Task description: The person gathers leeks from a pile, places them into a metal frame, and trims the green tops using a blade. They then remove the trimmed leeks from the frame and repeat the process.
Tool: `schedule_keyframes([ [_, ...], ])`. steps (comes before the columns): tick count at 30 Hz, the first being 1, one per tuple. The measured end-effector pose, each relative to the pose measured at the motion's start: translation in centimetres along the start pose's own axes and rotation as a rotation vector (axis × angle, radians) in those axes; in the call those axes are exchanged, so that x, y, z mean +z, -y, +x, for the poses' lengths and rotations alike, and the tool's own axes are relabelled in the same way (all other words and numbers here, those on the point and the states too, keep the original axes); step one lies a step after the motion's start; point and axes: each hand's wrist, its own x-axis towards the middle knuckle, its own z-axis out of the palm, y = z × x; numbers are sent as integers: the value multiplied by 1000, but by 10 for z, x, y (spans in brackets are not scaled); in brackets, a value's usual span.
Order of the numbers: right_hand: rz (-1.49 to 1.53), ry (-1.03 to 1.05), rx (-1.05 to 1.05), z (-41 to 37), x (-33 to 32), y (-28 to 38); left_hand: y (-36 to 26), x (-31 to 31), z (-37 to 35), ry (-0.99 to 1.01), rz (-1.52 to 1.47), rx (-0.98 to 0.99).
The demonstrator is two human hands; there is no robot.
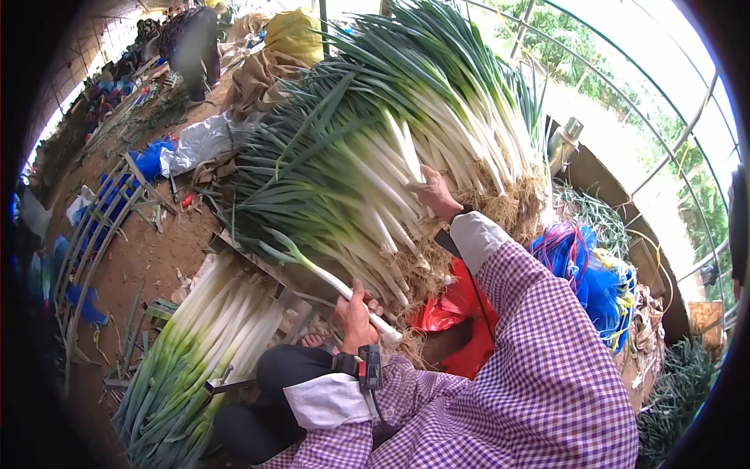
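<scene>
My left hand (pixel 358 319) is closed around the white shank of a single long green onion (pixel 322 273), its green top pointing up and left, its root end down and right. My right hand (pixel 437 194) reaches into a big heap of green onions (pixel 367 168), its fingers curled on a white stalk there. The heap's green leaves lie to the left and back, its brown roots to the right and front. Lower left, a metal-framed rack (pixel 226 384) holds a bundle of cleaner green onions (pixel 207 328), white ends up.
Red plastic (pixel 469 320) lies under the heap's root side. Blue netting (pixel 582 262) sits to the right, by a curved wall. Bent rods (pixel 74 273) and silver sheeting (pixel 195 144) are on the left. A person (pixel 194 51) stands at the back near a yellow sack (pixel 295 35).
</scene>
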Motion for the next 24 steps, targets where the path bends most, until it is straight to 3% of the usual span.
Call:
schedule_keyframes([
  [4, -19, -54, 55, 12, 9, -18, 3, -2, 3, 29, 12, -5],
  [7, 344, 150, 269, 25, 0, -49, 5, -4, 0, 27, 22, 2],
  [10, 114, 11, 459, 29, 0, -68, 2, -8, 1, 27, 49, -1],
  [11, -260, -115, 272, 31, -1, -74, 1, -11, 0, 33, 68, -3],
  [14, -397, -107, 221, 19, -23, -58, -3, -11, -7, 31, 74, -10],
  [18, -405, -102, 310, 25, -45, -60, -2, -16, -9, 37, 77, -22],
  [23, -575, -436, -59, 37, -92, -80, -3, -22, -10, 36, 74, -9],
  [24, -619, -447, -48, 43, -101, -92, -2, -21, -10, 44, 73, -8],
])
